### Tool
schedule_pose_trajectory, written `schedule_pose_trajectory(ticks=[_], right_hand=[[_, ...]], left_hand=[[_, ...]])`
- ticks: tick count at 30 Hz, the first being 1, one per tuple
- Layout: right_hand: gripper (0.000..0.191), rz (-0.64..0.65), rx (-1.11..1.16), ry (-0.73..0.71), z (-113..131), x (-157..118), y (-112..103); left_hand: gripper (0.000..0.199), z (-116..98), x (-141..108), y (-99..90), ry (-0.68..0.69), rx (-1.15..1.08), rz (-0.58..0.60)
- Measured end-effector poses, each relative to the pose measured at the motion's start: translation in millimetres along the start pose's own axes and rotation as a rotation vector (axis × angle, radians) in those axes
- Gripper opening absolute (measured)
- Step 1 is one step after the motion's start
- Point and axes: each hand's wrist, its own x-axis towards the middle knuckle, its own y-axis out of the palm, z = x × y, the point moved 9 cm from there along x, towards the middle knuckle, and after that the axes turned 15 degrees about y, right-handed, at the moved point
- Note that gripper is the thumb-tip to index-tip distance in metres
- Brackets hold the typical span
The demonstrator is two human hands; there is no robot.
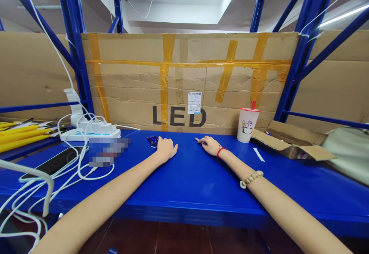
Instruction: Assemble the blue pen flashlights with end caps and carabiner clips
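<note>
Obs: L hand [166, 149] rests over small dark-blue pcs [152, 141] on the blue counter [187, 185], approx. centre-left, near the carton wall [132, 92]. Fingers bent down, thumb out to the side; we can't tell if any pc is gripped. R hand [210, 145] curled, fingertips at a slim pale pc [196, 139]; firm hold vs. mere touch: can't tell.

Handling (our est.): blue pcs light, stiff, prob. smooth & a bit slippery; we'd pinch one at a time, mid-body. Slim pc likely light, rigid; hold near mid-length.

Orient.: slim pc's visible end points L & slightly away from us, long axis approx. same. Blue pcs bunched, no common axis we can make out.
</note>
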Motion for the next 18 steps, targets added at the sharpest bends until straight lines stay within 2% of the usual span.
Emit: schedule_pose_trajectory(ticks=[4, 10, 12, 14, 18], right_hand=[[0.033, 0.001, -0.004, 0.004, -0.1, 0.1, 0.3], [0.033, 0.011, -0.008, 0.011, 0.2, -0.6, 0.4], [0.033, 0.010, -0.004, 0.010, 0.3, -0.6, 0.2], [0.033, 0.012, -0.002, 0.009, 0.5, -0.7, 0.3], [0.034, 0.015, -0.012, 0.013, 0.9, -1.2, 0.3]], left_hand=[[0.046, -7.8, 4.6, -3.5, 0.088, -0.039, -0.089], [0.038, -38.1, 6.0, -12.6, 0.346, -0.113, -0.169], [0.037, -42.6, 5.0, -14.3, 0.381, -0.130, -0.194], [0.039, -37.9, 5.3, -13.7, 0.335, -0.124, -0.217], [0.048, -8.9, 7.8, -2.2, 0.111, -0.076, -0.187]])
